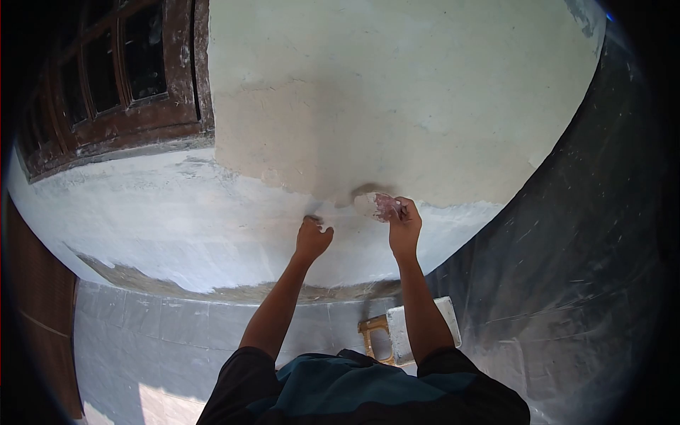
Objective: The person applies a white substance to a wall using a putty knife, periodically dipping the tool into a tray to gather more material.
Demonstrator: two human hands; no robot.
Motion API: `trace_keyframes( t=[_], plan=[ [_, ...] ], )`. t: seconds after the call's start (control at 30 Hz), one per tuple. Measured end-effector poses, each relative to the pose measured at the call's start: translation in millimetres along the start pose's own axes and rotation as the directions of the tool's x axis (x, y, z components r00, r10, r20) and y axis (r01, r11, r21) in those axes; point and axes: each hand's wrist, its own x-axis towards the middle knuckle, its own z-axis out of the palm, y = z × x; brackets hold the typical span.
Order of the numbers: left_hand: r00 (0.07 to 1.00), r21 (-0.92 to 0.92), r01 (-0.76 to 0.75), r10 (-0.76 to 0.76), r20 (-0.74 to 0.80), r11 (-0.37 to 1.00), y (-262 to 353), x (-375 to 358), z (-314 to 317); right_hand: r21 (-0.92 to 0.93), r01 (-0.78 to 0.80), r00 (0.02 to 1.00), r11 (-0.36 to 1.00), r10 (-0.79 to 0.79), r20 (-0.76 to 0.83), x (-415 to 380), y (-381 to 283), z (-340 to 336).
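My right hand (404, 227) is closed on a reddish putty scraper (384, 207), held close to the wall where the beige coat meets the white. Pale, putty-like material covers the left part of the scraper. To the left, my left hand (314, 239) is near the white part of the wall (248, 212), its fingers curled. A bit of white shows by its thumb, and I cannot make out what the fingers hold, if anything. Beige coating (283, 134) covers the wall above both hands, with an uneven lower edge.
A brown wooden window frame (185, 64) is at upper left. On the grey floor (156, 326), below my right arm, a whitish square-edged object (445, 315) lies beside a yellow-brown, handle-like frame (365, 327). Dark sheeting (567, 248) spreads along the right.
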Motion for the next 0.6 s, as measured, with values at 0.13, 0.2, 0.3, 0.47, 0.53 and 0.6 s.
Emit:
trace_keyframes(
  t=[0.13,0.2,0.3,0.47,0.53,0.6],
  plan=[
    [1.0,0.019,0.029,-0.029,-0.006,0.999,1,0,0,-0.109,0.06,0.993,0.992,-0.048,0.107,9,15,18],
    [1.0,0.001,0.018,-0.018,-0.001,1.0,-1,0,-1,-0.095,0.029,0.999,0.995,-0.031,-0.014,18,20,15],
    [1.0,-0.018,0.002,-0.002,-0.004,1.0,-1,1,-3,0.111,0.017,0.999,0.994,-0.014,-0.032,15,3,-3],
    [1.0,0.067,0.01,-0.009,-0.025,0.998,6,-1,0,-0.211,0.13,0.982,0.969,-0.097,0.161,13,2,14],
    [1.0,0.017,0.02,-0.02,0.003,1.0,8,-2,-4,-0.138,0.091,0.995,0.986,-0.085,0.049,19,17,12],
    [1.0,-0.005,0.022,-0.022,0.019,1.0,4,0,-7,0.028,0.012,1.0,1.0,-0.012,-0.012,20,7,0]
  ],
)
